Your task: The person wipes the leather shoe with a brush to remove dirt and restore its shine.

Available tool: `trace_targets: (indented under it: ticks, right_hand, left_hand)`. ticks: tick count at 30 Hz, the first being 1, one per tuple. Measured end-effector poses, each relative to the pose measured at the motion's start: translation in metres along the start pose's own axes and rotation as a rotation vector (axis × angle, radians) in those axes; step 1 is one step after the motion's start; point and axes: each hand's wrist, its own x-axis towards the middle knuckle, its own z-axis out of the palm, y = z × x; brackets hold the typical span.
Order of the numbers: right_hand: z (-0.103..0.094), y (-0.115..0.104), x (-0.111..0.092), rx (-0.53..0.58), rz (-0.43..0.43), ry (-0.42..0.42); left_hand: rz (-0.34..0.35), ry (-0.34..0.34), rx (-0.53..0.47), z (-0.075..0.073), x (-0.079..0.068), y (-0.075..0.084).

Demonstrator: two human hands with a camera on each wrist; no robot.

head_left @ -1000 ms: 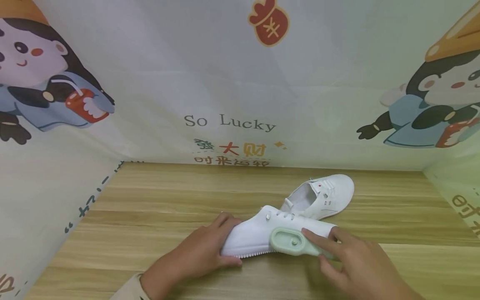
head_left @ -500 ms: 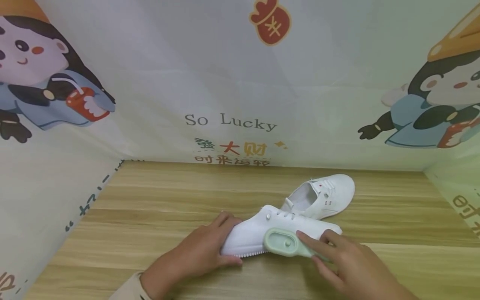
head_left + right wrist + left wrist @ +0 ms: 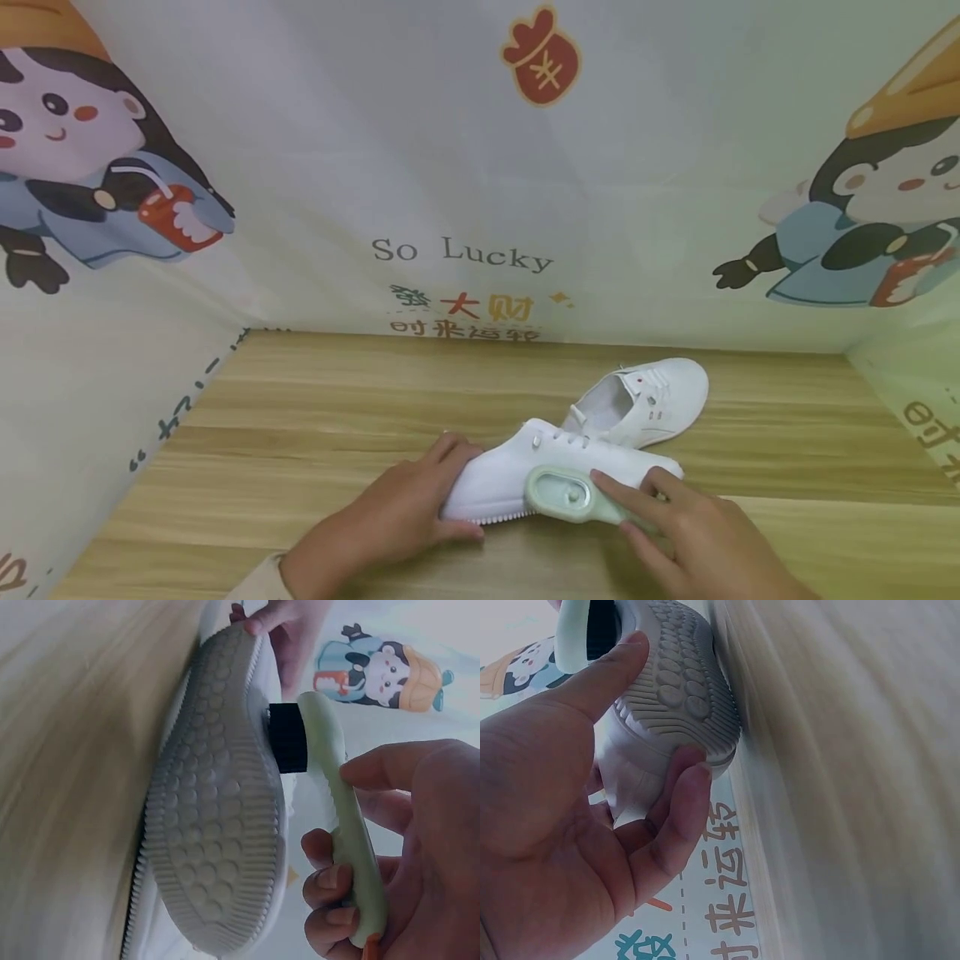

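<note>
A white shoe (image 3: 495, 475) lies tipped on its side, its studded sole (image 3: 214, 802) facing the person. My left hand (image 3: 401, 500) grips the heel, with the thumb on the sole side and the fingers behind, as the left wrist view (image 3: 600, 787) shows. In my right hand (image 3: 697, 533) is a pale green shoe brush (image 3: 558, 493), its handle held between the fingers and thumb. In the right wrist view the brush's dark bristles (image 3: 288, 738) press against the shoe's side near the sole edge.
A second white shoe (image 3: 667, 400) lies just behind the first, toe pointing back right, overlapped by it in the head view. Both are on a wood-grain tabletop (image 3: 315, 392). A printed cloth backdrop (image 3: 465, 183) rises at the back and both sides.
The right hand has slid the brush a little to the left along the shoe's side, toward the heel. The left hand and both shoes stay where they were; the head view has tilted slightly.
</note>
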Motion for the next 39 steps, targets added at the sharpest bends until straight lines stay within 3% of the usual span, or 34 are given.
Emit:
trace_targets:
  ticks: [5,10,13,17,24,30,39]
  right_hand:
    - [-0.009,0.006,0.001,-0.061,0.055,0.026]
    - [-0.016,0.009,-0.001,-0.071,0.137,-0.002]
    - [-0.014,0.01,-0.001,-0.061,0.116,0.014]
    - [-0.005,0.009,-0.001,-0.046,0.018,0.064]
    - [0.01,-0.002,0.001,-0.053,-0.055,0.036]
    - [0.009,-0.007,0.0,-0.073,-0.014,0.039]
    - [-0.006,0.007,-0.003,-0.071,0.085,0.11]
  left_hand:
    - [-0.001,0.009,0.003,-0.001,0.0,0.0]
    - [0.0,0.0,0.004,-0.002,-0.002,0.001]
    - [-0.003,0.001,0.003,-0.002,-0.002,0.001]
    - [-0.006,0.004,0.003,0.0,-0.002,0.0]
    - [-0.012,-0.008,-0.007,0.001,-0.001,0.0]
    - [-0.003,-0.007,-0.003,0.0,0.0,0.001]
    - [-0.015,-0.014,0.014,0.0,0.001,0.0]
